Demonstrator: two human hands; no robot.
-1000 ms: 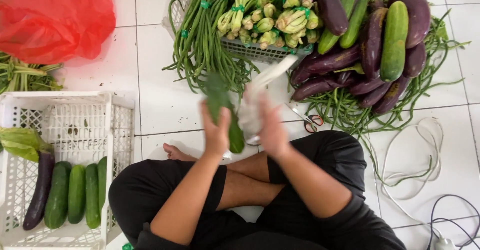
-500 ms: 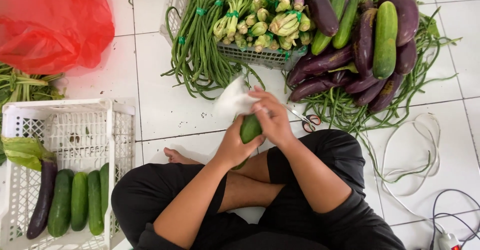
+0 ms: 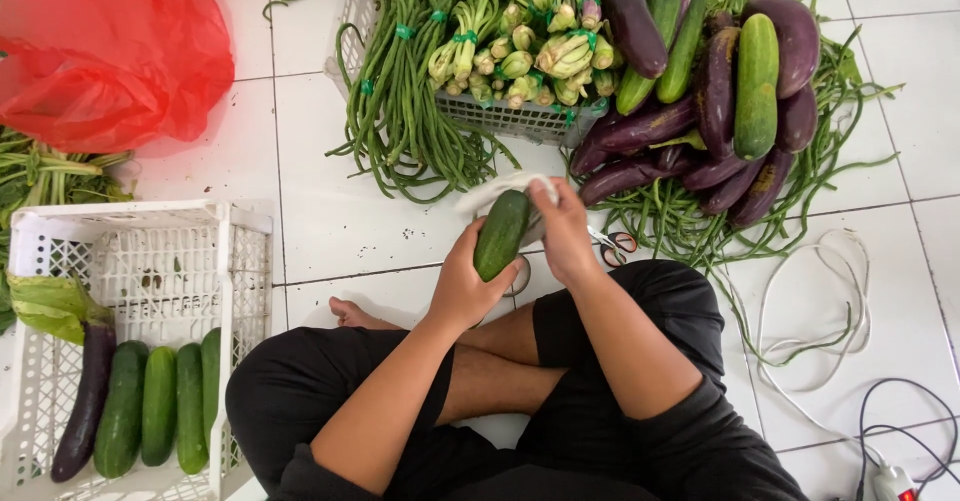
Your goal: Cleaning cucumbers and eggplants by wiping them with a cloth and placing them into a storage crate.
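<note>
Gripping the cucumber (image 3: 502, 233) in my left hand (image 3: 462, 286), now tilted upright before my knees, I've brought my right hand (image 3: 562, 229) up, pinching the white cloth (image 3: 490, 193) against it; wiping continues, eggplants (image 3: 700, 141) beyond.

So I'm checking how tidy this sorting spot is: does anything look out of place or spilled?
Yes. Long beans spill over the grey basket onto the floor tiles, eggplants and more beans lie loose beside it, and white cord trails across the floor by the person's knee.
</note>
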